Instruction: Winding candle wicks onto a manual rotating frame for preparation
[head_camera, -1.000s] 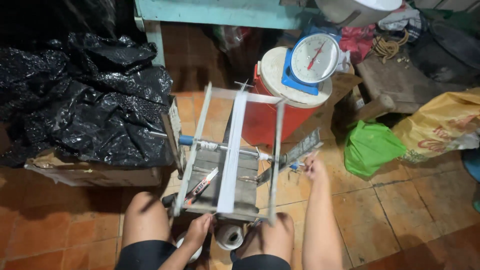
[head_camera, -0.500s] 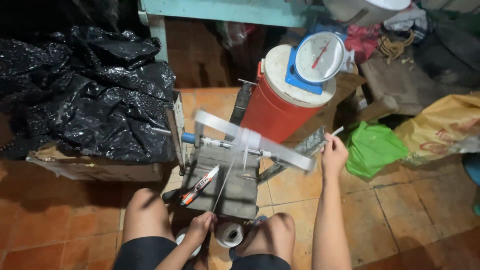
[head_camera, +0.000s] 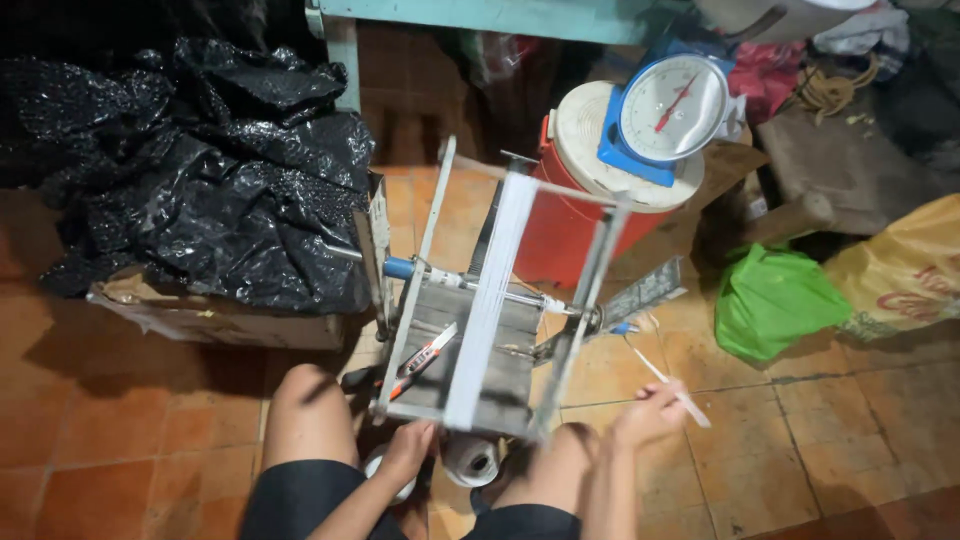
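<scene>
The right hand (head_camera: 645, 415) is pinching a thin white crank handle (head_camera: 668, 382), its long axis running toward eleven o'clock to the winding frame (head_camera: 495, 300). The left hand (head_camera: 408, 450) is sitting at the frame's six o'clock edge, fingers curled by a thread spool (head_camera: 470, 460); whether gripping, I cannot tell.

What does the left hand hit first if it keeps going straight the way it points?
Likely the near bottom bar of the winding frame: the left hand points up and away from the body, right beneath it. Depth is unclear; it may already touch.

home workshop | tiled floor (head_camera: 150, 440) | weighing scale (head_camera: 672, 108) | thread-winding frame (head_camera: 490, 300)
</scene>
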